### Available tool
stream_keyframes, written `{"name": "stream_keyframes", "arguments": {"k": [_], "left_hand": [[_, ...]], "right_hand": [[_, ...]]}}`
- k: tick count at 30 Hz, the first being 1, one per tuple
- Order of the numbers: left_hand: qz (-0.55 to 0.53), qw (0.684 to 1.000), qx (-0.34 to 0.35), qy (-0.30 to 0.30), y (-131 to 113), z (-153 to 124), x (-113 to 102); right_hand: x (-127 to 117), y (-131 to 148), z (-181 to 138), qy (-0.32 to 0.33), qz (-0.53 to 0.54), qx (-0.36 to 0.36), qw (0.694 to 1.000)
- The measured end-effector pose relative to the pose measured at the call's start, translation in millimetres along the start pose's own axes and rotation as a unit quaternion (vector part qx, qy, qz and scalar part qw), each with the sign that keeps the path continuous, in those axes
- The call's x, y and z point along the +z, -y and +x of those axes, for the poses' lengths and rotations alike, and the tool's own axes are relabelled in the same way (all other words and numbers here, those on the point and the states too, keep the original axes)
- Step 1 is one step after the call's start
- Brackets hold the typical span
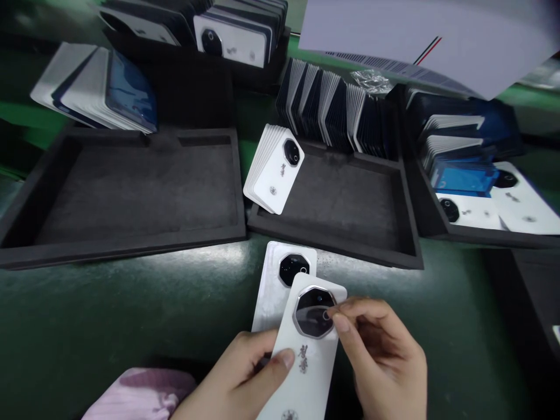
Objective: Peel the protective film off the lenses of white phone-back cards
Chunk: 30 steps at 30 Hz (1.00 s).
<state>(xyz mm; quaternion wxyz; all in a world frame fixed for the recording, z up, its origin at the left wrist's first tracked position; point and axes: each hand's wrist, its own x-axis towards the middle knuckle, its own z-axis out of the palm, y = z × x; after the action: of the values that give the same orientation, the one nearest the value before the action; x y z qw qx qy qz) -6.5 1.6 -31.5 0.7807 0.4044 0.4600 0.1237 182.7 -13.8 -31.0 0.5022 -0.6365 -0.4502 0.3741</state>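
The work looks partway through, judging by the trays: the left tray (131, 186) lies bare but for a row of covers (96, 87) leaning at its far edge, the middle tray (350, 204) holds a small stack (273, 169) at its near left corner and a long row behind, and the right tray (437, 230) is still crowded. One cover (280, 286) lies on the green bench just in front of the middle tray, and the held cover (308, 356) overlaps it. The left hand (236, 379) is closed around the held cover's left edge, thumb on its face. The right hand (385, 356) is curled, thumb and forefinger pinched at the rim of the camera ring (314, 312); whether they hold a film there is too small to tell.
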Motion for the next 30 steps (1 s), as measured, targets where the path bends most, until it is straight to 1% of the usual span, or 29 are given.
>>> {"name": "stream_keyframes", "arguments": {"k": [7,10,12,14,18,20,24,30], "left_hand": [[-0.009,1.000,-0.014,-0.009,-3.7,-0.2,1.1],[-0.010,1.000,-0.014,-0.015,-2.4,0.5,0.5],[-0.021,1.000,-0.016,-0.006,-1.5,1.6,0.0],[-0.030,0.999,-0.013,0.005,-1.4,2.7,-0.5],[-0.032,0.999,-0.008,0.014,-3.1,2.5,-0.6],[-0.025,1.000,-0.017,0.000,-3.5,0.9,-0.3],[-0.028,0.999,-0.039,-0.026,-2.4,-2.1,0.5],[-0.056,0.998,-0.025,0.003,-3.8,-1.6,1.2]], "right_hand": [[-0.5,-1.0,-0.5,0.004,-0.011,0.002,1.000],[-2.2,-1.6,0.4,0.013,0.021,0.011,1.000],[-3.7,-1.7,1.5,0.022,0.056,0.012,0.998],[-4.7,-1.4,2.3,0.032,0.065,0.014,0.997],[-4.5,-1.1,2.1,0.033,-0.011,0.025,0.999],[-3.8,-1.5,1.6,0.021,-0.033,0.031,0.999],[-2.7,-2.6,0.3,0.004,-0.039,0.041,0.998],[-0.9,-2.0,-1.0,-0.002,-0.037,0.034,0.999]]}}
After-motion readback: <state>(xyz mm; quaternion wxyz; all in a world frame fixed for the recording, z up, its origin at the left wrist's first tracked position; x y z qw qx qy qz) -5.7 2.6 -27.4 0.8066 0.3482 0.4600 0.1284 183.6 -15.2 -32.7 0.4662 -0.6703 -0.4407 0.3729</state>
